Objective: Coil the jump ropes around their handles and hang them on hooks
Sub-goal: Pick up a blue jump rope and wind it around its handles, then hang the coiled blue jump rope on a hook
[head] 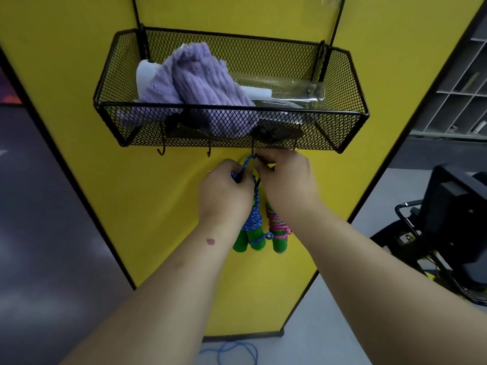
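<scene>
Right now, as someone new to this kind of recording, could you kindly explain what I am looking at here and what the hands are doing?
No machine is involved: the single picture comes from a camera worn on a person's head, looking forward and down at their bare arms. A black mesh basket hangs on a yellow panel and holds a purple knitted cloth. Small hooks line its underside. The left hand and right hand each pinch the loop of a blue jump rope, coiled round green handles, at one hook. A pink jump rope hangs beside it. More blue cord lies on the floor.
</scene>
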